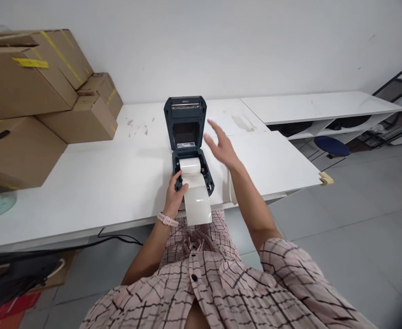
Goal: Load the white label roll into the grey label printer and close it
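Note:
A dark label printer (209,176) sits on the white table with its lid (185,119) raised. Inside it lies a roll of white labels (190,165), and a label strip (198,208) runs out over the front and hangs past the table edge. My left hand (175,192) is at the printer's front left, thumb on the left edge of the strip and fingers by the roll; part of its grip is hidden. My right hand (222,145) is in the air just right of the raised lid, fingers apart, holding nothing.
Stacked cardboard boxes (18,82) stand on the left of the white table (125,183). A lower white shelf unit (324,107) and a blue stool (331,145) are to the right. Black cables (84,244) hang below the table's front edge.

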The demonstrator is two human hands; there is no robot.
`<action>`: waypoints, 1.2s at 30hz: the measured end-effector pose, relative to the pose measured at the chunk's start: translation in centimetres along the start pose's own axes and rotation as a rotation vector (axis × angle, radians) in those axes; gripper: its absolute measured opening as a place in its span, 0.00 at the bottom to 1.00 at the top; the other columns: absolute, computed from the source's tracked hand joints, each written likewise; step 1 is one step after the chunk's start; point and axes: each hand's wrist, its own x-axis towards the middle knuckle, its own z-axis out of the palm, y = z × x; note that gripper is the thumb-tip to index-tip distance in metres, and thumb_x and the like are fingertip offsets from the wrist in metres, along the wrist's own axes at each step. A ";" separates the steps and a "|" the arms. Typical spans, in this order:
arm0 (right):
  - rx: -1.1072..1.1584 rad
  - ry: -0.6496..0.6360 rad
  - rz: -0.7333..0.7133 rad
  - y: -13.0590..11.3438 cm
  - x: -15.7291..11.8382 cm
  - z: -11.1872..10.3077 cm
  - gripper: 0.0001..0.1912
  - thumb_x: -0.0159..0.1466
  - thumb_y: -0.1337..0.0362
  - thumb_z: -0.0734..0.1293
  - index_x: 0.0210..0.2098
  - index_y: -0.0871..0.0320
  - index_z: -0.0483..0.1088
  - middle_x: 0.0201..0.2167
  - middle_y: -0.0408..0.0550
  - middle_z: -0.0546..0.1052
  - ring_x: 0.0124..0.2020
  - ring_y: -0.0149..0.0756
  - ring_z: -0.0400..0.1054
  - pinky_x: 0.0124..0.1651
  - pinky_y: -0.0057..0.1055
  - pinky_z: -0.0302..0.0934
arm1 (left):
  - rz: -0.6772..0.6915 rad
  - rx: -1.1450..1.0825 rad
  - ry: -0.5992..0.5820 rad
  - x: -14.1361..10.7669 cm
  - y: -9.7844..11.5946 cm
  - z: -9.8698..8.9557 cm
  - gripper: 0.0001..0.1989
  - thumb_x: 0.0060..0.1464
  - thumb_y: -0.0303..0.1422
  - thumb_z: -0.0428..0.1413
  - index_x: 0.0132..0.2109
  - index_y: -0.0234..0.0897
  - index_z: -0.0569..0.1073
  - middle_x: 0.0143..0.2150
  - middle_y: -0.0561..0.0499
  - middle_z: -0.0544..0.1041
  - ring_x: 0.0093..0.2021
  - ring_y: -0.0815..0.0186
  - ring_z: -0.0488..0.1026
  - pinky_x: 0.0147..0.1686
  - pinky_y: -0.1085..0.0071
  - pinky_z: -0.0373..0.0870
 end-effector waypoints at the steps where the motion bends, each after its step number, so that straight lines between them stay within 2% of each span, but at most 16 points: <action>1: 0.053 0.034 0.015 0.4 2.9 0.0 0.40 0.66 0.32 0.58 0.69 0.47 0.59 0.72 0.47 0.60 0.74 0.49 0.50 0.75 0.54 0.44 | -0.014 -0.003 0.001 -0.2 0.1 0.0 0.36 0.57 0.50 0.60 0.70 0.54 0.61 0.78 0.54 0.48 0.76 0.46 0.48 0.65 0.52 0.67; 4: 0.197 0.036 0.074 1.3 10.3 0.6 0.44 0.63 0.28 0.55 0.67 0.48 0.62 0.71 0.47 0.62 0.74 0.49 0.51 0.74 0.53 0.45 | -0.043 0.013 0.016 -1.0 0.4 0.1 0.43 0.55 0.53 0.61 0.73 0.54 0.54 0.78 0.52 0.48 0.76 0.45 0.46 0.67 0.50 0.64; 6: 0.258 0.001 0.106 1.2 12.7 0.9 0.45 0.62 0.26 0.53 0.63 0.51 0.67 0.68 0.49 0.67 0.72 0.51 0.55 0.73 0.54 0.47 | -0.051 0.032 0.035 -1.7 0.4 0.1 0.48 0.54 0.54 0.61 0.75 0.54 0.49 0.79 0.52 0.44 0.77 0.45 0.43 0.69 0.49 0.60; 7: 0.272 -0.005 0.111 0.9 12.7 0.9 0.45 0.63 0.26 0.52 0.61 0.52 0.69 0.65 0.50 0.70 0.70 0.51 0.57 0.73 0.55 0.48 | -0.059 0.030 0.035 -2.1 0.4 0.1 0.50 0.53 0.54 0.62 0.75 0.55 0.46 0.79 0.52 0.42 0.77 0.45 0.41 0.70 0.50 0.60; 8: 0.276 0.001 0.107 0.4 12.1 0.8 0.45 0.63 0.27 0.50 0.60 0.53 0.70 0.63 0.51 0.72 0.69 0.52 0.59 0.72 0.55 0.49 | -0.075 0.018 0.027 -2.4 0.3 -0.1 0.52 0.53 0.54 0.62 0.76 0.55 0.43 0.79 0.52 0.40 0.77 0.46 0.41 0.69 0.50 0.60; 10: 0.259 0.042 0.077 -1.0 8.9 0.5 0.43 0.66 0.29 0.48 0.58 0.53 0.71 0.60 0.50 0.74 0.67 0.51 0.62 0.72 0.54 0.50 | -0.123 -0.024 0.013 -3.1 0.2 -0.6 0.53 0.54 0.55 0.60 0.76 0.54 0.38 0.80 0.50 0.39 0.77 0.47 0.42 0.69 0.52 0.61; 13: 0.198 0.088 0.064 -2.9 0.9 0.6 0.35 0.71 0.36 0.48 0.59 0.48 0.70 0.60 0.46 0.74 0.67 0.47 0.62 0.71 0.50 0.53 | -0.151 -0.078 0.064 -3.5 0.6 -1.7 0.48 0.59 0.57 0.53 0.76 0.54 0.39 0.79 0.49 0.40 0.77 0.50 0.43 0.71 0.53 0.56; 15: 0.140 0.078 0.135 -3.1 -4.6 1.1 0.28 0.73 0.41 0.49 0.60 0.43 0.69 0.62 0.44 0.72 0.68 0.45 0.61 0.70 0.50 0.55 | -0.120 -0.099 0.105 -3.2 1.3 -2.2 0.45 0.61 0.58 0.50 0.76 0.52 0.41 0.79 0.49 0.42 0.77 0.51 0.43 0.72 0.53 0.52; 17: 0.128 0.059 0.232 -2.5 -8.9 2.0 0.25 0.73 0.43 0.53 0.64 0.40 0.65 0.67 0.44 0.67 0.70 0.45 0.58 0.71 0.51 0.55 | -0.091 -0.100 0.110 -2.6 2.3 -2.0 0.44 0.61 0.58 0.50 0.76 0.52 0.43 0.79 0.50 0.41 0.78 0.51 0.41 0.73 0.53 0.51; 19: 0.177 0.050 0.354 -1.2 -11.7 2.8 0.31 0.70 0.44 0.60 0.69 0.41 0.56 0.72 0.46 0.59 0.73 0.47 0.53 0.72 0.53 0.52 | -0.089 -0.096 0.091 -1.8 3.1 -1.3 0.46 0.59 0.57 0.53 0.76 0.52 0.43 0.80 0.51 0.39 0.78 0.49 0.39 0.73 0.53 0.52; 22: 0.322 -0.006 0.546 1.0 -13.1 3.5 0.46 0.64 0.43 0.67 0.74 0.46 0.44 0.76 0.52 0.51 0.75 0.49 0.48 0.72 0.55 0.53 | -0.090 -0.119 0.064 -0.8 3.6 0.1 0.52 0.55 0.53 0.61 0.76 0.50 0.42 0.79 0.48 0.44 0.77 0.46 0.45 0.70 0.54 0.59; 25: 0.535 -0.142 0.638 2.6 -13.0 3.8 0.52 0.62 0.41 0.68 0.75 0.52 0.42 0.75 0.57 0.54 0.74 0.51 0.50 0.69 0.55 0.57 | -0.091 -0.153 0.050 -0.5 3.5 0.9 0.53 0.53 0.49 0.65 0.76 0.47 0.45 0.76 0.41 0.54 0.72 0.45 0.58 0.66 0.51 0.67; 29: 0.666 -0.203 0.652 3.0 -12.9 3.9 0.55 0.58 0.39 0.70 0.74 0.54 0.45 0.74 0.55 0.55 0.73 0.50 0.53 0.71 0.51 0.56 | -0.115 -0.165 0.036 -1.0 2.8 1.0 0.46 0.53 0.48 0.64 0.73 0.44 0.54 0.69 0.37 0.66 0.65 0.45 0.69 0.60 0.49 0.72; 32: 0.674 -0.161 0.647 2.8 -13.1 4.2 0.57 0.57 0.39 0.71 0.75 0.54 0.45 0.73 0.55 0.59 0.72 0.51 0.57 0.70 0.49 0.58 | -0.050 -0.135 0.086 -1.2 2.2 1.1 0.42 0.53 0.48 0.64 0.70 0.42 0.60 0.66 0.38 0.70 0.62 0.47 0.72 0.58 0.51 0.74; 36: 0.646 -0.119 0.629 2.6 -13.3 4.6 0.55 0.58 0.38 0.69 0.75 0.51 0.43 0.71 0.54 0.62 0.69 0.53 0.61 0.67 0.52 0.62 | 0.008 -0.077 0.129 -0.6 1.6 1.0 0.39 0.53 0.48 0.64 0.67 0.41 0.64 0.63 0.40 0.73 0.60 0.49 0.73 0.56 0.54 0.74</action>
